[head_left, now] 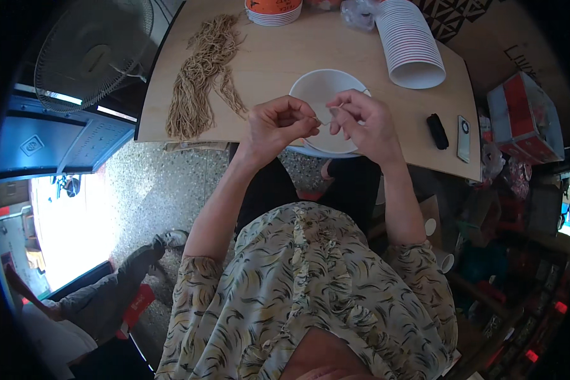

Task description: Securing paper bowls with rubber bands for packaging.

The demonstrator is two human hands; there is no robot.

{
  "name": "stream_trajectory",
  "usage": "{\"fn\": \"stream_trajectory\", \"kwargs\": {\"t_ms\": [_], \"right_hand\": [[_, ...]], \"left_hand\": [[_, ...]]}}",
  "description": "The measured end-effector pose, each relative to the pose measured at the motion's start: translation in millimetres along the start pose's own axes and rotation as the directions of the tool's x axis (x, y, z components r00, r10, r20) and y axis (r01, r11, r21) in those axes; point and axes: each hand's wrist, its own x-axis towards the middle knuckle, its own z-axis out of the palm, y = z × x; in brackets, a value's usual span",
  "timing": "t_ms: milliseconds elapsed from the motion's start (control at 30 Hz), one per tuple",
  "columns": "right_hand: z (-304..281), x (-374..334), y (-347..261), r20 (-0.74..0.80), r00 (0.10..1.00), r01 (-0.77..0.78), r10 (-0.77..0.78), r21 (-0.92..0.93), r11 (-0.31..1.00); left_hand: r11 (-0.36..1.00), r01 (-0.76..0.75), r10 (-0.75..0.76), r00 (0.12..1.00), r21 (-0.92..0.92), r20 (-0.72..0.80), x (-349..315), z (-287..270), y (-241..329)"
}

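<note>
My left hand point(277, 128) and my right hand point(368, 125) meet over a white paper tub point(322, 82) at the table's near edge. The tub's wide mouth faces up toward me. Both hands are closed, thumbs against forefingers. A short piece of thin, pale cord point(323, 123) runs between their fingertips; where its ends go is hidden by the fingers. On the table to the left lies a long bundle of tan cords point(199, 79), some strands trailing toward my left hand.
A stack of white tubs point(413, 47) lies on its side at the back right, beside orange printed tubs point(273, 11). A black case point(437, 131) and a phone point(463, 138) lie at the right edge. A fan point(95, 57) stands left; another person's leg point(126, 272) shows lower left.
</note>
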Motion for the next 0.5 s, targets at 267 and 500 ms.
{"fn": "stream_trajectory", "kwargs": {"t_ms": [267, 500], "right_hand": [[3.9, 3.9, 5.8, 0.237, 0.963, -0.159, 0.124, 0.131, 0.979], [7.2, 3.6, 6.1, 0.258, 0.958, -0.17, 0.125, 0.163, 0.972]], "left_hand": [[0.998, -0.037, 0.036, 0.999, 0.054, 0.021, -2.2, 4.0, 5.6], [0.993, -0.072, 0.071, 0.997, 0.095, 0.017, -1.8, 3.4, 6.4]]}}
